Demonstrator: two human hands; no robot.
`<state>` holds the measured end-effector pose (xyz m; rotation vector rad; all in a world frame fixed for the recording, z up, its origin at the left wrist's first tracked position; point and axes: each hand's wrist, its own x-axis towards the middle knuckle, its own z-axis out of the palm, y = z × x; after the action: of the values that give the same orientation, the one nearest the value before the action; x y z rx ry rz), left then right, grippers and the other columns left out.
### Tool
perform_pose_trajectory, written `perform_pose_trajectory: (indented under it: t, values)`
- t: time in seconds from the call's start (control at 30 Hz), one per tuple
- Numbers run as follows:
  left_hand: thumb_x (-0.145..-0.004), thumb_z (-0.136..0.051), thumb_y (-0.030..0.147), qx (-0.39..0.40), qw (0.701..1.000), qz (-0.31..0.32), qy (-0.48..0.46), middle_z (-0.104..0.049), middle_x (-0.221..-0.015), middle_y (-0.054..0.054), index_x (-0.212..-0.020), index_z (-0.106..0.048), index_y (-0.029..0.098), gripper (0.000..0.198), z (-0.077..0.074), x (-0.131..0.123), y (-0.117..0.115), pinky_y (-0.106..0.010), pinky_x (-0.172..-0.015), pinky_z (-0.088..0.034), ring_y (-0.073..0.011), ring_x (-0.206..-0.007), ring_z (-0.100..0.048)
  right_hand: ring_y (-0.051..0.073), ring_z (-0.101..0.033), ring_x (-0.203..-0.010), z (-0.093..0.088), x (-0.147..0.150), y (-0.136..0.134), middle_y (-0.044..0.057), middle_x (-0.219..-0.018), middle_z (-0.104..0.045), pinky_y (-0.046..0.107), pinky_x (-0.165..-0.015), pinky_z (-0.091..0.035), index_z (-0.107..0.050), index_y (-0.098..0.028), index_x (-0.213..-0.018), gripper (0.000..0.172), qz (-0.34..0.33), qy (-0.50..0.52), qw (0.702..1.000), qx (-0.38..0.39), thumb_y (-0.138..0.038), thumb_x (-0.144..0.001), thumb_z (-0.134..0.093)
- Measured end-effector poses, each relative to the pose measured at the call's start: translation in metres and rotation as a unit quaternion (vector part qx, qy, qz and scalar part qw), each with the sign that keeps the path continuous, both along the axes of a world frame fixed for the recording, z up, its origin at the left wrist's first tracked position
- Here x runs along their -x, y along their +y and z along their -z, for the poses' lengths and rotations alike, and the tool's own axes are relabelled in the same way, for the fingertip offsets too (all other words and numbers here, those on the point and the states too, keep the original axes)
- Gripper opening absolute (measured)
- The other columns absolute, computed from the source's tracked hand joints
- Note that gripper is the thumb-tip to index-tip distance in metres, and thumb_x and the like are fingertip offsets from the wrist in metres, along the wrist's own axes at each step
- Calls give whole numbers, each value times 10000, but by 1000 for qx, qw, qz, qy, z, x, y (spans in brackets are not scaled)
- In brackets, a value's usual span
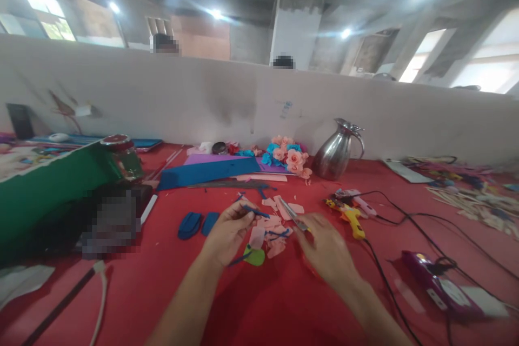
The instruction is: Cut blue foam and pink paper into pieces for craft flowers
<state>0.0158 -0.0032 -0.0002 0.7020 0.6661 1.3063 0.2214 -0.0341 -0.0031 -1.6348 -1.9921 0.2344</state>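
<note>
Between the thumb and fingers of my left hand (232,227) is a thin dark blue strip (257,211), pointing right. My right hand (324,243) grips a pair of scissors (292,213), its blades aimed up and left, apart from the strip. Below and between both hands lie pink scraps (275,224) with small blue offcuts (278,234) among them. A light green piece (254,255) rests under the scraps, near my left wrist. Left of my left hand are rounded dark blue cut pieces (190,225). What the scraps are made of is hard to tell.
Behind the scraps lie a blue sheet (208,172) and pink and blue artificial flowers (286,155). A metal jug (334,151) stands at the wall. To the right are a yellow glue gun (354,221), black cables and a purple power strip (440,284). A glass jar (124,157) stands left.
</note>
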Motion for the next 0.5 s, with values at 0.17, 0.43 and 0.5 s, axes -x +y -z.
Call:
perform_pose_trajectory:
  t: [0.17, 0.43, 0.5]
  values:
    - [-513, -811, 92, 14, 1000, 2, -19, -654, -648, 10, -714, -659, 152, 259, 2, 0, 1, -155, -589, -487, -84, -608, -614, 187, -621, -773, -3, 45, 22, 40, -876, -667, 311, -693, -493, -625, -212, -897, 172, -128, 370, 915, 98, -309, -761, -585]
    - [-588, -761, 110, 50, 996, 5, 74, -614, -654, 26, -746, -625, 140, 211, 15, -7, 5, -139, -544, -442, -52, -553, -563, 149, -577, -607, 17, 53, 39, -11, -631, -602, 297, -633, -464, -601, -194, -694, 230, -87, 579, 793, 168, -404, -663, -689]
    - [-600, -748, 112, 63, 995, 21, 80, -637, -685, 17, -838, -619, 160, 274, 16, -11, 5, -154, -553, -451, -65, -560, -578, 138, -573, -590, 20, 49, 38, -13, -626, -613, 285, -621, -458, -610, -191, -702, 246, -89, 606, 767, 192, -414, -649, -700]
